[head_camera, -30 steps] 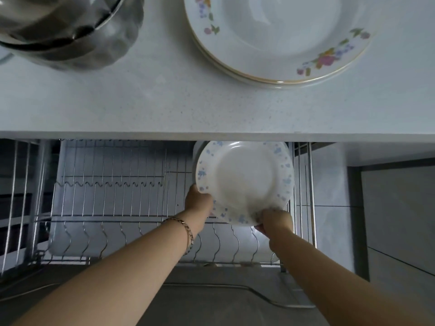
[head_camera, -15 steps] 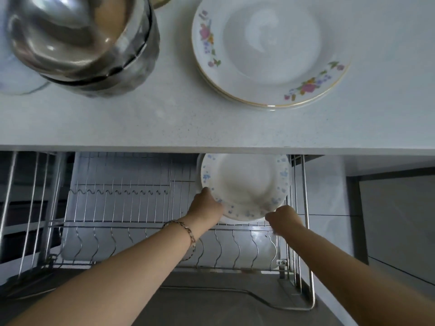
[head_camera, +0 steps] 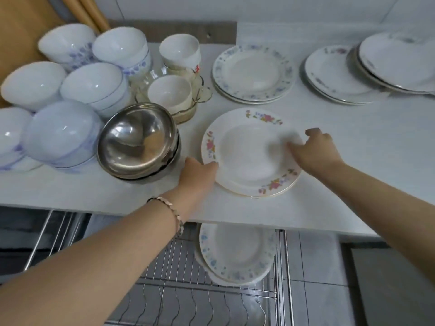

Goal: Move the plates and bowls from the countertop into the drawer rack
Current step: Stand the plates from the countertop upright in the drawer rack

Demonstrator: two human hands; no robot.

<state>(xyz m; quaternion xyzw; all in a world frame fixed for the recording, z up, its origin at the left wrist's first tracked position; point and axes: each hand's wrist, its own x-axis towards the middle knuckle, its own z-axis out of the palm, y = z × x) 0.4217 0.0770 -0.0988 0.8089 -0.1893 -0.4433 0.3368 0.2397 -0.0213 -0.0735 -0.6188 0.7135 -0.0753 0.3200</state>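
Note:
A stack of pink-flowered plates (head_camera: 244,156) lies on the white countertop (head_camera: 364,161) near its front edge. My left hand (head_camera: 197,171) has its fingers curled at the top plate's left rim. My right hand (head_camera: 314,149) lies over the right rim, fingers spread on the plate and blurred. The plate still rests on the stack. Below the counter, blue-flowered plates (head_camera: 237,252) stand upright in the right end of the wire drawer rack (head_camera: 188,300).
Stacked steel bowls (head_camera: 136,140) sit just left of the flowered plates. Several white bowls (head_camera: 58,132) crowd the far left, with small cups (head_camera: 169,92) in a glass dish behind. Blue-rimmed plates (head_camera: 251,74) and more plate stacks (head_camera: 334,74) line the back.
Both hands have let go of the blue-flowered plate, which now stands in the rack, and risen to the flowered plates on the counter. The view has tilted up.

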